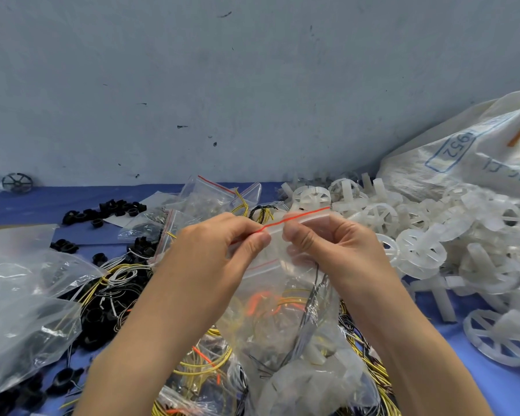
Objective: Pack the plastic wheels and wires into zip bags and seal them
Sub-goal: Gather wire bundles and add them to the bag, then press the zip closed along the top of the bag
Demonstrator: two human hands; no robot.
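Head view: both hands, left and right, pinch the zip bag along its red-striped top.

Red stripe on the clear bag, yellow wires, white wheels, black rings, blue tabletop.

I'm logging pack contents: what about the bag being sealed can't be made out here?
Head view, zip bag: wheel and wire count blurred by crinkled glare.
Head view, zip strip: partly covered by the left hand and right hand, so closure is unclear.
Head view, white sack: print cut off by the right edge.
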